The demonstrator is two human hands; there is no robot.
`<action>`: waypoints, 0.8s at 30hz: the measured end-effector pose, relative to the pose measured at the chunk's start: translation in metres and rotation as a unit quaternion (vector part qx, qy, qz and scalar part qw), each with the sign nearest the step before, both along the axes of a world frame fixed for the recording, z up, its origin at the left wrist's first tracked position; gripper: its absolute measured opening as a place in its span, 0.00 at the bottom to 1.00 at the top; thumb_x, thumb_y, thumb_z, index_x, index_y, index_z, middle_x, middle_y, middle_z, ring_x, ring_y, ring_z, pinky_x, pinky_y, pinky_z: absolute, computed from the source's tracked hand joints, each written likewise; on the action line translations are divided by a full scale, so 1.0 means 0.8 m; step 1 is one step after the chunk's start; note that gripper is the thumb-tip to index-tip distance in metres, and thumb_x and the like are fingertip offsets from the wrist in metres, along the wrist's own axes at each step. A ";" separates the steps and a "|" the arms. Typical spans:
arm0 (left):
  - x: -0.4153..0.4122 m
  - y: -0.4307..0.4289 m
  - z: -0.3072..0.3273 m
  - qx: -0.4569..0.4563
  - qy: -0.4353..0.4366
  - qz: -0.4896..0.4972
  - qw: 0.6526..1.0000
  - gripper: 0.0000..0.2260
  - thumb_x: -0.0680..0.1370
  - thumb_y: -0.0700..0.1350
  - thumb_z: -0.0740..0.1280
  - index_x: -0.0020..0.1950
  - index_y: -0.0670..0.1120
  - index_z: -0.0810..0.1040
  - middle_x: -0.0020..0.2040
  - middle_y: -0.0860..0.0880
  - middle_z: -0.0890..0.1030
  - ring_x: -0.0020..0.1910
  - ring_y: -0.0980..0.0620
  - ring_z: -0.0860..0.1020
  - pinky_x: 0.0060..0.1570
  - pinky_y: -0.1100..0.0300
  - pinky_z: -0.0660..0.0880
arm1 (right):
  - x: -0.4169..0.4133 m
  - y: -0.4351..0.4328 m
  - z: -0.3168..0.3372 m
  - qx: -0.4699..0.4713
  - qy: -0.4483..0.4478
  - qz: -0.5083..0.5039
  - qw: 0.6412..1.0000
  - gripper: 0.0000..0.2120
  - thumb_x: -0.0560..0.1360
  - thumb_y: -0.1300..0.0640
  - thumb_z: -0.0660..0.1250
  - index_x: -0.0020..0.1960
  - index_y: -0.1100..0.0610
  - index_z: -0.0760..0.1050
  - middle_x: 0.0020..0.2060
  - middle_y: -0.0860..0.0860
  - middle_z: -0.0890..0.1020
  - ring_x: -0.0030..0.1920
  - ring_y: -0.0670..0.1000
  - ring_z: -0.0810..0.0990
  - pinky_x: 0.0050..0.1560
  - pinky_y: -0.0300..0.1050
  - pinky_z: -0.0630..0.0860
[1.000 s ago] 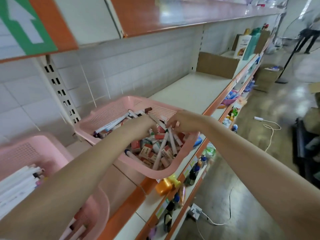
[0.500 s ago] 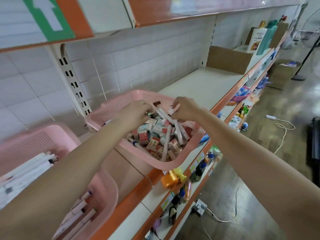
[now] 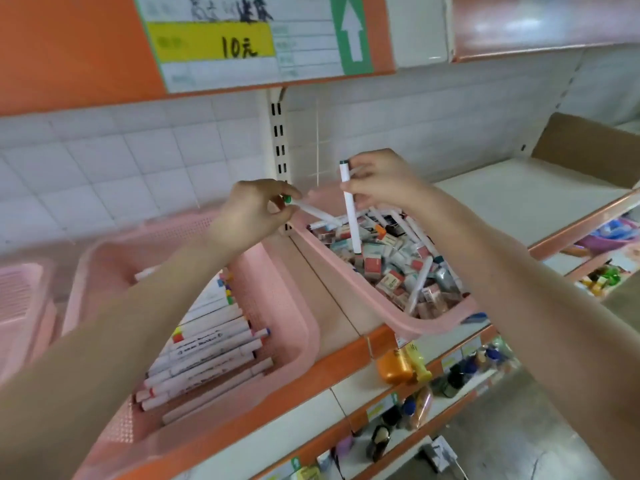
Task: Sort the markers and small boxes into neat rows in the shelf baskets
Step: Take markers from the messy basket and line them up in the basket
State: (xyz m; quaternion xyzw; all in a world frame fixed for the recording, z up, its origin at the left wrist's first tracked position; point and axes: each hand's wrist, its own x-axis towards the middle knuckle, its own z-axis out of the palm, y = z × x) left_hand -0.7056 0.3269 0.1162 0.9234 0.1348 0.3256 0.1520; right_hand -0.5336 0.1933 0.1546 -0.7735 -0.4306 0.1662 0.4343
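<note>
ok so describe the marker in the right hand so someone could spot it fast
On the orange-edged shelf, find the right-hand pink basket, heaped with small boxes and loose markers. Above it the right hand holds a white marker. It alone stands nearly upright, dark green cap on top; the other marker, in the left hand, slants, bright green cap.

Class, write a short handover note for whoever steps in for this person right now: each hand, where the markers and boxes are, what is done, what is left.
Left hand pinches a white marker with a green cap, held slanted.
Right hand holds a white marker with a dark cap upright above the right pink plastic basket.
Done: white markers lie in rows in the left pink plastic basket.
Left: add both held markers to those rows, then sort the right basket's jumble of small cardboard boxes and loose markers.
</note>
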 end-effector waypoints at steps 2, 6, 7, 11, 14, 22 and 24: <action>-0.035 0.011 0.006 -0.046 -0.017 0.047 0.998 0.08 0.72 0.37 0.71 0.50 0.44 0.83 0.47 0.51 0.83 0.37 0.65 0.77 0.47 0.78 0.69 | -0.021 0.022 0.003 -0.004 -0.010 0.037 0.999 0.15 0.74 0.63 0.69 0.60 0.58 0.77 0.50 0.52 0.81 0.41 0.46 0.82 0.36 0.31 0.78; -0.110 0.026 0.013 -0.125 -0.074 0.143 0.979 0.06 0.74 0.43 0.71 0.50 0.50 0.82 0.41 0.59 0.80 0.39 0.68 0.77 0.47 0.71 0.75 | -0.067 0.066 0.009 0.009 0.020 0.119 0.993 0.14 0.75 0.63 0.68 0.60 0.57 0.78 0.50 0.55 0.82 0.47 0.53 0.83 0.49 0.47 0.81; -0.129 0.027 0.015 -0.133 -0.080 0.160 0.975 0.06 0.74 0.44 0.71 0.51 0.50 0.82 0.41 0.59 0.80 0.39 0.67 0.78 0.46 0.69 0.77 | -0.079 0.077 0.010 0.008 0.023 0.143 0.989 0.13 0.75 0.63 0.68 0.59 0.56 0.78 0.50 0.56 0.83 0.48 0.55 0.83 0.52 0.51 0.81; -0.193 0.024 0.021 -0.171 -0.097 0.213 0.957 0.05 0.75 0.44 0.70 0.50 0.50 0.81 0.43 0.56 0.81 0.38 0.67 0.78 0.38 0.70 0.78 | -0.135 0.114 0.012 -0.027 -0.003 0.249 0.968 0.14 0.79 0.57 0.64 0.64 0.53 0.75 0.52 0.56 0.81 0.45 0.53 0.82 0.49 0.47 0.80; -0.232 0.017 0.018 -0.169 -0.083 0.246 0.951 0.05 0.75 0.43 0.70 0.49 0.51 0.81 0.42 0.59 0.80 0.34 0.70 0.77 0.38 0.76 0.73 | -0.173 0.138 0.001 -0.088 -0.070 0.318 0.941 0.17 0.81 0.51 0.58 0.70 0.48 0.68 0.58 0.52 0.78 0.47 0.50 0.80 0.45 0.44 0.80; -0.306 0.007 -0.007 -0.178 -0.089 0.300 0.933 0.05 0.74 0.42 0.71 0.49 0.50 0.81 0.43 0.51 0.82 0.33 0.62 0.79 0.37 0.67 0.79 | -0.199 0.169 -0.056 -0.222 -0.210 0.406 0.861 0.19 0.80 0.64 0.54 0.69 0.55 0.70 0.47 0.50 0.79 0.38 0.49 0.77 0.42 0.42 0.76; -0.308 0.006 -0.008 -0.185 -0.104 0.308 0.928 0.06 0.74 0.40 0.70 0.50 0.48 0.81 0.42 0.51 0.82 0.33 0.65 0.79 0.33 0.71 0.76 | -0.191 0.165 -0.056 -0.251 -0.211 0.442 0.835 0.18 0.78 0.65 0.58 0.66 0.54 0.74 0.52 0.49 0.81 0.45 0.50 0.81 0.48 0.40 0.77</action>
